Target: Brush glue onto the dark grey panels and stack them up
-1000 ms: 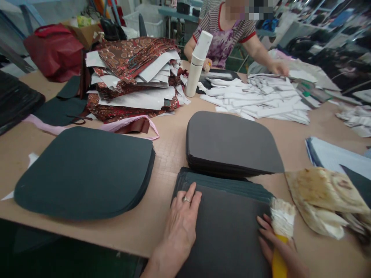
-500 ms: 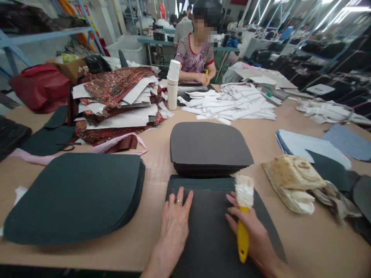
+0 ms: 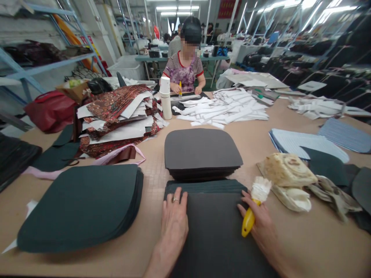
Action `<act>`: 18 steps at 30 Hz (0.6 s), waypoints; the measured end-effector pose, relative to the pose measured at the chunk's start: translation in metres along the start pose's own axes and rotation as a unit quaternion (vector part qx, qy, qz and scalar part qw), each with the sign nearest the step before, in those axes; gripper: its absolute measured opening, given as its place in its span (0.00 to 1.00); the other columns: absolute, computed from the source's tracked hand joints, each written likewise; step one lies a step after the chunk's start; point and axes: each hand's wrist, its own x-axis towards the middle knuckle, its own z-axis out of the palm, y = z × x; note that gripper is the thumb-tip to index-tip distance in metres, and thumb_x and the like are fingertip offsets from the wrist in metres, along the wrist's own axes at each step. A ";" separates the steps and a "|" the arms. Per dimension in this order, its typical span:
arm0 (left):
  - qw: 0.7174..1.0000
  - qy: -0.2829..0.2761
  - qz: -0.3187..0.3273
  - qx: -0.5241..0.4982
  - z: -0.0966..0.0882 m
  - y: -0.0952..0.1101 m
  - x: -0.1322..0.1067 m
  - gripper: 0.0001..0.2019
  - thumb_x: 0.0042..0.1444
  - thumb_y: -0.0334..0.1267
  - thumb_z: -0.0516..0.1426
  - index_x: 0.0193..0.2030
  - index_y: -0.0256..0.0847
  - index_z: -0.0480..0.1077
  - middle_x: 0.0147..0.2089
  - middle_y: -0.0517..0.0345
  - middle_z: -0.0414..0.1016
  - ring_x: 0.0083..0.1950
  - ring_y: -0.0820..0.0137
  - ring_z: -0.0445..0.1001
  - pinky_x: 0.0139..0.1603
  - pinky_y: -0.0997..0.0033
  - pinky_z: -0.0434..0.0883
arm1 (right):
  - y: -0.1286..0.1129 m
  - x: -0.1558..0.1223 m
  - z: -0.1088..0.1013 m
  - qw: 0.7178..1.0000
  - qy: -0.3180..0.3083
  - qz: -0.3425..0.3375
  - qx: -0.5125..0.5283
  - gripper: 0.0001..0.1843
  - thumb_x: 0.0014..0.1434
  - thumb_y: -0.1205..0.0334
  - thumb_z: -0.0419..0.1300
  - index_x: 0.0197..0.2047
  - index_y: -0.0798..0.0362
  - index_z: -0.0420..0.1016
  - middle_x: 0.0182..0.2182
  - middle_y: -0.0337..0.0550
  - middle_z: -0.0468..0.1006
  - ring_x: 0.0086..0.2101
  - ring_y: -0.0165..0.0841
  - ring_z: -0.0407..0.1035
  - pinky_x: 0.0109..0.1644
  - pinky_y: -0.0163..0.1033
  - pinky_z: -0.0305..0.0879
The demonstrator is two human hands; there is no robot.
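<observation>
Left grip (image 3: 174, 220) flat on dark stack (image 3: 216, 227); right grip (image 3: 263, 221) holds brush (image 3: 249, 216).

Indoor scene, moderately bright. Well beyond the yellow-handled brush (image 3: 251, 218), white ceiling tubes (image 3: 166, 8) glare, washed out. Well left of the brush, a dark green pile (image 3: 78, 208) casts a soft shadow on the tabletop (image 3: 153, 185). Beyond and right of the brush, dim, dark heaps (image 3: 342, 69) blur and stretch towards the picture's edge. The brush looks fairly sharp.
</observation>
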 end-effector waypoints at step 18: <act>0.974 0.170 -0.086 0.126 0.044 -0.012 -0.026 0.24 0.60 0.40 0.48 0.61 0.31 0.59 0.64 0.40 0.58 0.66 0.51 0.53 0.62 0.40 0.55 | -0.001 -0.001 0.016 0.997 0.024 -0.059 0.032 0.12 0.63 0.57 0.50 0.42 0.56 0.69 0.47 0.57 0.74 0.42 0.43 0.70 0.46 0.50 0.68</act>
